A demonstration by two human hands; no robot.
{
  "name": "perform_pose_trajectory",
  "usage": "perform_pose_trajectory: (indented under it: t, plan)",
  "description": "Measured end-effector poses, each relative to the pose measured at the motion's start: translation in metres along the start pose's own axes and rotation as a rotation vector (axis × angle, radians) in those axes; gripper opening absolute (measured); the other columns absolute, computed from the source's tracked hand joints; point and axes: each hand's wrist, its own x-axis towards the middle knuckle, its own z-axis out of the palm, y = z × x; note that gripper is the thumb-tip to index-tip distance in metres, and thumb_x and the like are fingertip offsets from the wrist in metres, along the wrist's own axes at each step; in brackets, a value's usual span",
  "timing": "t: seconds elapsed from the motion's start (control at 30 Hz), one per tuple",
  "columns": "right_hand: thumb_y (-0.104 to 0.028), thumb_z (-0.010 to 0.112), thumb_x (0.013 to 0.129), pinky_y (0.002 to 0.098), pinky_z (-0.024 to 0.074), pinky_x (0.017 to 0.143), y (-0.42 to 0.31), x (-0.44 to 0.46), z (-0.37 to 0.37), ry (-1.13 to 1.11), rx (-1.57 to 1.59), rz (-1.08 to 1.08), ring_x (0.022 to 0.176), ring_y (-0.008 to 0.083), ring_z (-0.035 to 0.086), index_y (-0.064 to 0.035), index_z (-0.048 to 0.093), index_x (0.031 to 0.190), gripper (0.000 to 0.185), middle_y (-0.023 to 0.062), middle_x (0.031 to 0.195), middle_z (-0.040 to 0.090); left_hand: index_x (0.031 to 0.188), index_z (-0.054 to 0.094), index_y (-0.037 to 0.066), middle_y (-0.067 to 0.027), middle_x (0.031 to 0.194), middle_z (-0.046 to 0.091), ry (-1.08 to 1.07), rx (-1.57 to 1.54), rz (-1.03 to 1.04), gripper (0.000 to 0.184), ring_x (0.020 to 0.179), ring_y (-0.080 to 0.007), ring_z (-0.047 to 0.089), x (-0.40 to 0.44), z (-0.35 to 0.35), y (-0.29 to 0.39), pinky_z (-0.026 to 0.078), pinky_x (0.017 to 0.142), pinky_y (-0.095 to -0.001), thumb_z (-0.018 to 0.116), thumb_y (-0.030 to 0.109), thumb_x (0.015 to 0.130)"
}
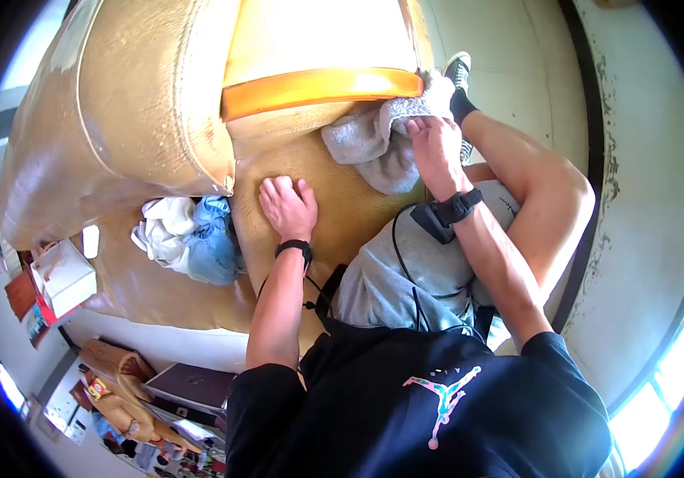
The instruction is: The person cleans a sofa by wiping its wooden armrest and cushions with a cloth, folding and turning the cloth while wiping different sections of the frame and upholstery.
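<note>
A grey fluffy towel (393, 143) lies bunched at the sofa's front edge, against the end of the glossy wooden armrest trim (322, 88). My right hand (437, 151) grips its near side, with fingers partly hidden in the folds. My left hand (288, 209) rests on the tan leather seat (342, 187), thumb apart from the fingers, holding nothing. To its left sits a heap of white cloth (168, 227) and light blue cloth (213, 243). Both wrists wear black bands.
A padded sofa arm (135, 88) rises at the upper left. White box (67, 279) stands beyond the seat at left. My bent bare leg (549, 183) and sneaker (458, 70) are on the right, near the wall (652, 159). Black cables cross my grey shorts (390, 263).
</note>
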Motion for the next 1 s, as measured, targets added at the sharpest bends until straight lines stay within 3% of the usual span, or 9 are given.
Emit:
perform_pose_trajectory:
  t: [0.03,0.1,0.13,0.2,0.27,0.5,0.63,0.73,1.0]
  plan:
    - [0.002,0.061,0.094,0.0386,0.0568,0.074,-0.003,-0.006,0.001,-0.014,-0.012,0.002,0.078,0.0245,0.065,0.0028,0.065,0.091,0.004,0.0117,0.091,0.066,0.091,0.050,0.004,-0.0207,0.092,0.050,-0.013,0.004,-0.005,0.025,0.092,-0.0432,0.053,0.000,0.000,0.000,0.042,0.081,-0.0548,0.062,0.026,0.092]
    - [0.006,0.054,0.095,0.0375,0.0561,0.074,-0.009,-0.019,0.004,-0.224,-1.541,-0.569,0.078,0.0237,0.063,0.0023,0.056,0.098,0.005,0.0118,0.090,0.062,0.091,0.051,0.004,-0.0204,0.094,0.052,-0.006,0.009,-0.025,0.025,0.093,-0.0426,0.053,0.000,0.002,0.000,0.043,0.082,-0.0540,0.063,0.026,0.091]
    - [0.006,0.054,0.095,0.0375,0.0561,0.074,-0.008,-0.022,0.009,-0.240,-1.545,-0.576,0.078,0.0237,0.063,0.0023,0.056,0.098,0.005,0.0118,0.090,0.062,0.091,0.052,0.005,-0.0201,0.095,0.053,-0.010,0.016,-0.031,0.026,0.093,-0.0421,0.054,0.000,0.003,0.000,0.044,0.082,-0.0532,0.064,0.027,0.089]
    - [0.005,0.053,0.098,0.0319,0.0552,0.073,-0.008,-0.034,0.032,-0.006,0.032,0.002,0.078,0.0200,0.062,0.0063,0.057,0.092,0.008,0.0128,0.088,0.063,0.091,0.052,0.005,-0.0198,0.095,0.053,-0.006,0.018,-0.052,0.026,0.093,-0.0416,0.054,0.001,0.002,0.002,0.044,0.082,-0.0531,0.065,0.027,0.088]
    - [0.009,0.055,0.095,0.0325,0.0565,0.084,-0.008,-0.058,0.048,-0.076,0.030,-0.020,0.085,0.0174,0.064,0.0067,0.057,0.094,0.003,0.0107,0.088,0.064,0.090,0.051,0.006,-0.0194,0.095,0.053,0.017,-0.023,-0.023,0.026,0.091,-0.0410,0.054,0.001,0.000,0.003,0.043,0.080,-0.0528,0.065,0.028,0.088]
    - [0.000,0.064,0.098,0.0340,0.0488,0.099,0.028,-0.124,0.086,-0.492,-0.349,-0.364,0.113,0.0248,0.062,0.0020,0.063,0.123,0.025,0.0150,0.125,0.064,0.090,0.051,0.007,-0.0174,0.093,0.053,-0.017,-0.024,-0.040,0.026,0.088,-0.0391,0.054,0.002,-0.003,0.005,0.042,0.077,-0.0513,0.066,0.028,0.086]
    - [-0.010,0.064,0.090,0.0478,0.0538,0.085,0.033,-0.122,0.053,-0.784,-1.821,-1.580,0.099,0.0357,0.061,0.0014,0.065,0.125,0.037,0.0212,0.113,0.060,0.090,0.051,0.008,-0.0174,0.093,0.054,-0.009,-0.019,-0.026,0.026,0.088,-0.0391,0.054,0.001,-0.002,0.006,0.042,0.077,-0.0512,0.066,0.029,0.086]
    - [-0.005,0.070,0.082,0.0565,0.0550,0.076,0.042,-0.123,0.064,-0.811,-1.778,-1.619,0.097,0.0471,0.063,0.0001,0.068,0.122,0.041,0.0347,0.111,0.057,0.091,0.051,0.008,-0.0172,0.095,0.054,-0.029,-0.025,-0.066,0.026,0.090,-0.0387,0.055,-0.001,0.007,0.000,0.043,0.079,-0.0504,0.067,0.028,0.084]
    - [-0.010,0.060,0.085,0.0444,0.0558,0.071,0.082,-0.142,0.135,-0.983,-1.633,-1.234,0.081,0.0312,0.068,0.0058,0.062,0.110,0.029,0.0206,0.093,0.068,0.123,0.060,-0.001,-0.0227,0.093,0.064,0.446,-0.511,-0.494,0.037,0.089,-0.0456,0.064,0.065,-0.075,0.099,0.053,0.079,-0.0529,0.070,0.019,0.094]
